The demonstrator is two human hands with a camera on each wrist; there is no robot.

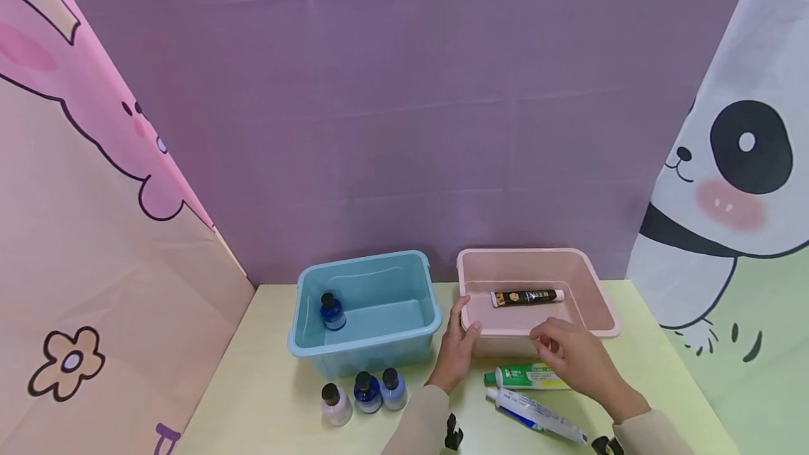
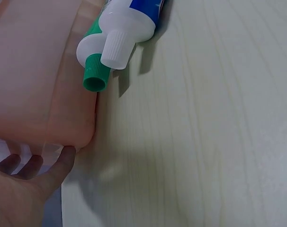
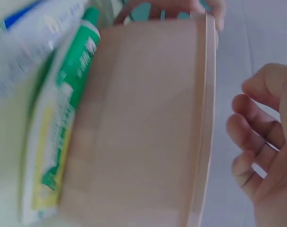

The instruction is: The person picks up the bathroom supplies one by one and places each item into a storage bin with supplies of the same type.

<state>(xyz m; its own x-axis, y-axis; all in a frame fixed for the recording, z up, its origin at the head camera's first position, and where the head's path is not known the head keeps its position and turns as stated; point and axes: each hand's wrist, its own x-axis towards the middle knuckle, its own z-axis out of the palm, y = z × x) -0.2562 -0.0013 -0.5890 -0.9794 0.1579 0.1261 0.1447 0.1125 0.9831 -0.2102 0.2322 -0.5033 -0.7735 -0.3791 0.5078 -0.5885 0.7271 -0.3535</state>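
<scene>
My left hand (image 1: 456, 351) holds the front left corner of a pink plastic bin (image 1: 524, 256), its thumb near the front rim. In the left wrist view, the fingertips (image 2: 67, 153) meet the bin's end wall. My right hand (image 1: 578, 357) hovers over the front rim, fingers loosely curled; the right wrist view shows nothing in it. Inside the bin lies a black toothpaste tube (image 1: 527, 298) with a white cap. On the table before the bin are a green toothpaste tube (image 1: 527, 376), partly hidden by my right hand, and a white-and-blue toothpaste tube (image 1: 537, 416).
Left of the pink bin stands a light blue bin (image 1: 373, 351) with a dark blue bottle (image 1: 332, 312) inside. In front of it are a pale pink bottle (image 1: 337, 406), another dark blue bottle (image 1: 368, 394) and a lavender-blue bottle (image 1: 394, 390). A purple cloth (image 1: 404, 125) hangs behind.
</scene>
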